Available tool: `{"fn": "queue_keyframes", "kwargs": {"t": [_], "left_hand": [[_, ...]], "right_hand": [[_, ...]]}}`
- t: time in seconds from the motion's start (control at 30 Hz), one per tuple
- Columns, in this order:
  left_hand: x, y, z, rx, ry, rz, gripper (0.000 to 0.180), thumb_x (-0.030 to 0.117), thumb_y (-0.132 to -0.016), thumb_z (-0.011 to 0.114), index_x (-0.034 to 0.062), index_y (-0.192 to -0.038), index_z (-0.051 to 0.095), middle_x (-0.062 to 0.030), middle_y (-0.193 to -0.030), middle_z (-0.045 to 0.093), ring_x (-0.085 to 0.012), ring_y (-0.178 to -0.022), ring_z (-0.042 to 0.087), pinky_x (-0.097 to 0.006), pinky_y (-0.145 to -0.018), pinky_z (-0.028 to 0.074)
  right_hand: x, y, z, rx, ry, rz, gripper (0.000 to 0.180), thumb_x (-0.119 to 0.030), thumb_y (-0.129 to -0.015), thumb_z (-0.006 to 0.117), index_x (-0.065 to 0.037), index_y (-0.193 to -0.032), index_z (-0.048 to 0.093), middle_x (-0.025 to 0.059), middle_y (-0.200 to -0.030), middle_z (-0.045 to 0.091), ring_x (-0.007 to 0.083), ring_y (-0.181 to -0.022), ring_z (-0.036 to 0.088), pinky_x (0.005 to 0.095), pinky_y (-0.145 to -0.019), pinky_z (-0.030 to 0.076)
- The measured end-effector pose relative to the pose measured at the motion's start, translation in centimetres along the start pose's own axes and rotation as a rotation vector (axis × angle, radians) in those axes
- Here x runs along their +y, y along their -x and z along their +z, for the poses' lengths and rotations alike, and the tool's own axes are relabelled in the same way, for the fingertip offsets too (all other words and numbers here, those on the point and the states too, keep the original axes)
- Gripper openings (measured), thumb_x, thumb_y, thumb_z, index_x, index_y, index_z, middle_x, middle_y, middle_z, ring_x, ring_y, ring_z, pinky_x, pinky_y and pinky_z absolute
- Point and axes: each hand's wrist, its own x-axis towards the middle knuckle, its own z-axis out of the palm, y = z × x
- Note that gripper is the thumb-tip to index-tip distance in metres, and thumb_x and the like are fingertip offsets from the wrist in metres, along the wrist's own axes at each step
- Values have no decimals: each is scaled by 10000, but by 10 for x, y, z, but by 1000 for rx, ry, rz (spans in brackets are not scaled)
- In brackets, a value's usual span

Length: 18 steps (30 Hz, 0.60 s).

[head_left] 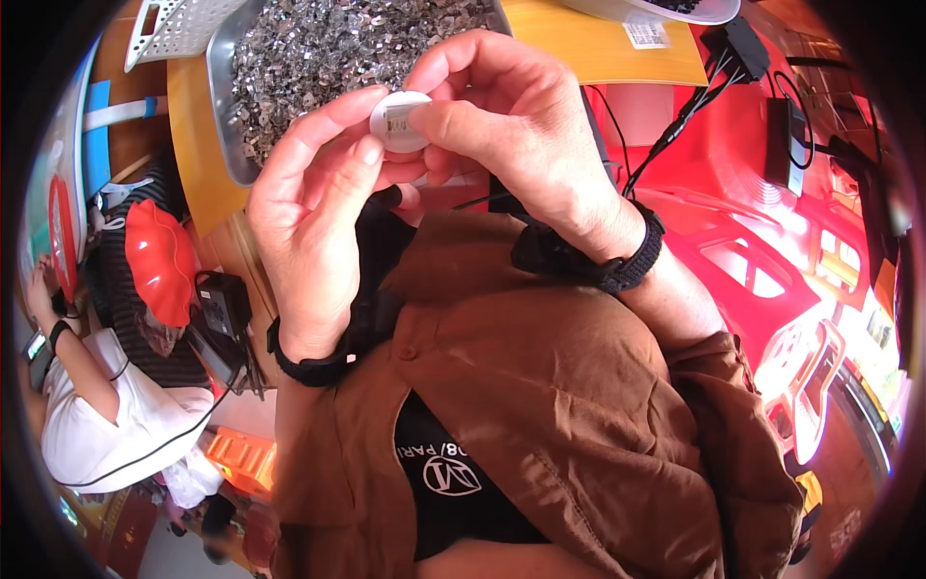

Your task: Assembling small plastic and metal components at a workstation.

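Both hands meet above the near edge of a metal tray (220,106) heaped with small shiny metal pieces (328,53). Between them is a small white round disc (396,142). My left hand (313,207) pinches its left side with thumb and fingers. From the other side, my right hand (531,135) grips it, the thumb lying over its face. A small greyish rectangular patch (396,118) with dark marks shows on the disc; whether it is a separate piece or part of the disc I cannot tell. Dark bands circle both wrists.
A white perforated basket (178,29) stands at the far left, a pale bowl (666,10) at the far right. Black cables (675,116) hang beside a red plastic chair (714,183). Left, a red scalloped dish (159,261) lies near a person in white (125,415).
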Motion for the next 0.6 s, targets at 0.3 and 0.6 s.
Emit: {"fn": "queue_keyframes", "kwargs": {"t": [0.3,0.6], "left_hand": [[-9,-1,-14,10,-364,249,188,10,-877,549,-46,-1055,576,-91,-990,578,-173,-882,593,-291,-766,511],[6,-4,-8,-71,-544,422,249,-62,-795,632,-24,-1040,613,-62,-923,520,-120,-816,555,-187,-636,451]], "right_hand": [[-1,2,7,-53,-131,30,114,20,-775,660,-16,-834,569,6,-697,599,50,-619,583,179,-548,484],[1,-2,-9,-200,-101,19,136,72,-791,628,-9,-849,535,55,-762,615,105,-630,615,220,-544,505]]}}
